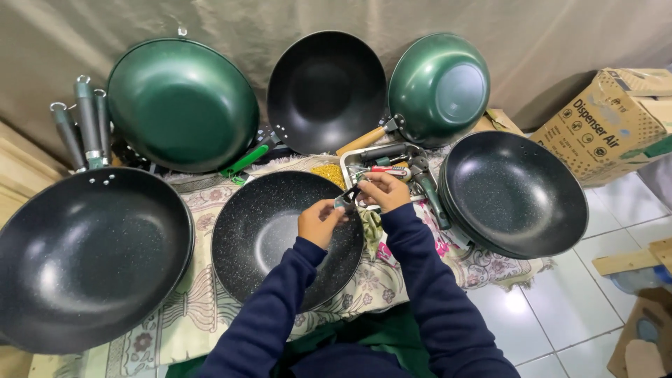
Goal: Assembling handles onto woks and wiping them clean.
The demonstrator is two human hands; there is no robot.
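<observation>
Both hands meet at the far rim of the middle wok (280,238). The left hand (318,222) and the right hand (383,192) are closed on a small dark part (346,199), lying between them.

Both hands (353,203) pinching a small handle bracket (348,197), above a speckled wok (269,234)

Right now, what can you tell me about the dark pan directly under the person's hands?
The speckled pan is round, deep and black with pale flecks, likely a nonstick coating. It lies open side up on a flowered mat, with no handle visible. The left hand hovers above its right rim, and a dark blue sleeve hides its lower edge.
</observation>
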